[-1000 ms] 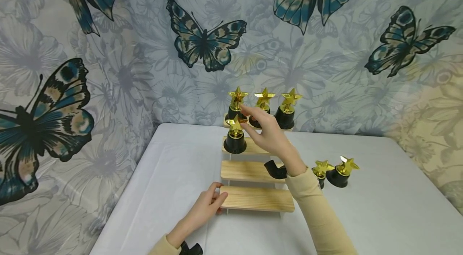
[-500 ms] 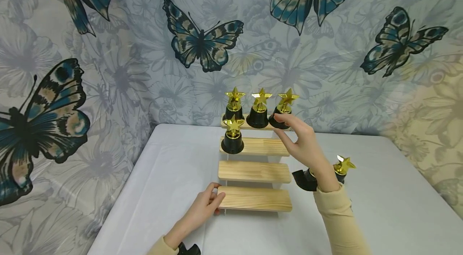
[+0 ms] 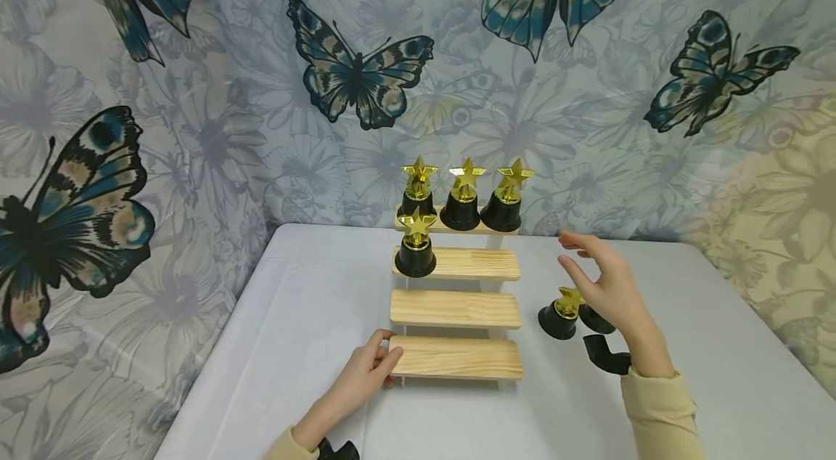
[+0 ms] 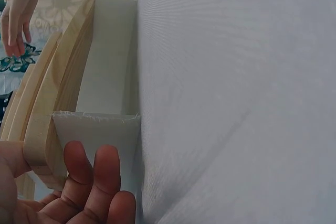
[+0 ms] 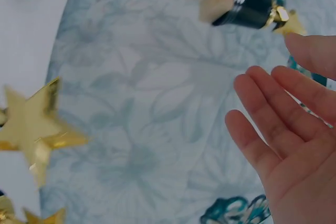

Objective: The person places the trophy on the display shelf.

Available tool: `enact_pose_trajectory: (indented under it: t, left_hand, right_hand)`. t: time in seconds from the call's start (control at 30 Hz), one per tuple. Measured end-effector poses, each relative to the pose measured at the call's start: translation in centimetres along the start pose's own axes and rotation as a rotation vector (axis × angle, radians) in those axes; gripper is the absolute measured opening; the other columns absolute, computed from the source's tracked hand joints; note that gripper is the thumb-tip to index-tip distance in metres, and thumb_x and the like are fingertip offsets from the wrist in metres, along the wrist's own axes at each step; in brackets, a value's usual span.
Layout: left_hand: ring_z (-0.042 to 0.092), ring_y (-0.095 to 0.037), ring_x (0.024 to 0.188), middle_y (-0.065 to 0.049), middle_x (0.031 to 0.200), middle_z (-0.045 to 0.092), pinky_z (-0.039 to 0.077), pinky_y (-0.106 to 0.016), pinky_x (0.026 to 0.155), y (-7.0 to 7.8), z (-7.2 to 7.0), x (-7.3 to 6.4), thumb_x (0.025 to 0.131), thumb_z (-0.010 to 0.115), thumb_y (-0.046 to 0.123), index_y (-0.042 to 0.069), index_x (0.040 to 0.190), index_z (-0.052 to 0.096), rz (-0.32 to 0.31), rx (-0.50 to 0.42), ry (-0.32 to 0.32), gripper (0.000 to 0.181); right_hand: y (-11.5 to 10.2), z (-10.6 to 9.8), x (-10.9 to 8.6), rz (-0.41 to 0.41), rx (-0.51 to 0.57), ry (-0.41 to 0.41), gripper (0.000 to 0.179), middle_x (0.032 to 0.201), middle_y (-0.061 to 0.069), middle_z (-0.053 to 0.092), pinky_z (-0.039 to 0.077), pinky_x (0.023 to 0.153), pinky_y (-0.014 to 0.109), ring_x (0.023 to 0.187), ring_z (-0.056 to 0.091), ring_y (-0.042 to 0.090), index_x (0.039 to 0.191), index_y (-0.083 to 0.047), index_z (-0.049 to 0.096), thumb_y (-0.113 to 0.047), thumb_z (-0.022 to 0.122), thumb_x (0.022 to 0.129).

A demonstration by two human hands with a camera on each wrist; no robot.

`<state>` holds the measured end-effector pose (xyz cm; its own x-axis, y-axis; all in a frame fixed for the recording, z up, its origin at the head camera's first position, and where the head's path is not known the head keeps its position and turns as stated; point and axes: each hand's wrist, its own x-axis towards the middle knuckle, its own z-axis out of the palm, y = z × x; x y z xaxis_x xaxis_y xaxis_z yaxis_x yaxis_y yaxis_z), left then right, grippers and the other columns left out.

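Pale wood lies in the left grip (image 3: 362, 369): thumb and fingers hold the left end of the front shelf (image 3: 457, 358). By the left wrist view, the bent fingertips (image 4: 107, 169) are beside the white support (image 4: 107, 59) under that shelf. The right grip (image 3: 604, 286) is wide, thumb apart from the fingers, raised over the bench (image 3: 731, 329) to the right of the shelves.

Nearest to it, two trophies stand on the bench. The near trophy (image 3: 558, 321) shows its gold star and black base; the far trophy (image 3: 596, 320) is partly hidden behind the right grip. To their left, the second shelf (image 3: 455, 309) rises behind the front one. The third shelf (image 3: 477, 264) bears a lone trophy (image 3: 416, 257), upright at its left end. On the top shelf (image 3: 439, 229) stand three in a row: left trophy (image 3: 418, 188), middle trophy (image 3: 462, 210), right trophy (image 3: 503, 213).

Cream sleeves (image 3: 660, 409) end near black mounts (image 3: 604, 356) at the wrists. White cloth (image 3: 313, 293) covers the bench, and behind hangs a floral backdrop (image 3: 228, 177) with teal butterflies (image 3: 356, 77).
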<state>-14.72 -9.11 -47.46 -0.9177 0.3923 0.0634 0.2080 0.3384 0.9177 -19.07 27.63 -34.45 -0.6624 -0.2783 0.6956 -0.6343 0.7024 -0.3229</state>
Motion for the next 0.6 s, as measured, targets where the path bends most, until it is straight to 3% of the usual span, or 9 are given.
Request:
enact_pose_trajectory:
  t: [0.27,0.5,0.6]
  left_hand:
    - [0.059,-0.016,0.054,-0.003,0.067,0.060,0.047,-0.024,0.051,-0.1,0.0,0.0,0.099,0.047,0.029,-0.006,0.123,0.042,0.006,-0.003,-0.004,0.043]
    - [0.059,-0.014,0.055,-0.002,0.067,0.060,0.045,-0.023,0.050,-0.1,0.0,0.0,0.099,0.047,0.030,-0.006,0.123,0.043,0.006,0.006,-0.001,0.043]
    - [0.059,-0.014,0.055,-0.002,0.067,0.060,0.045,-0.023,0.050,-0.1,-0.1,0.0,0.099,0.047,0.030,-0.006,0.123,0.042,0.006,0.006,-0.002,0.044]
  right_hand:
    - [1.6,-0.1,-2.8,0.082,-0.039,-0.043,0.042,0.109,0.016,0.062,0.038,0.082,0.012,0.096,0.056,0.024,0.117,0.004,0.058,0.010,0.069,0.077]
    - [2.8,0.2,-4.6,0.149,-0.071,-0.110,0.041,0.110,0.019,0.061,0.042,0.079,0.021,0.096,0.056,0.031,0.118,0.007,0.056,0.005,0.069,0.079]
    - [3.3,0.4,-5.3,0.169,-0.066,-0.121,0.041,0.110,0.021,0.060,0.041,0.079,0.018,0.096,0.056,0.032,0.117,0.008,0.056,0.005,0.070,0.078]
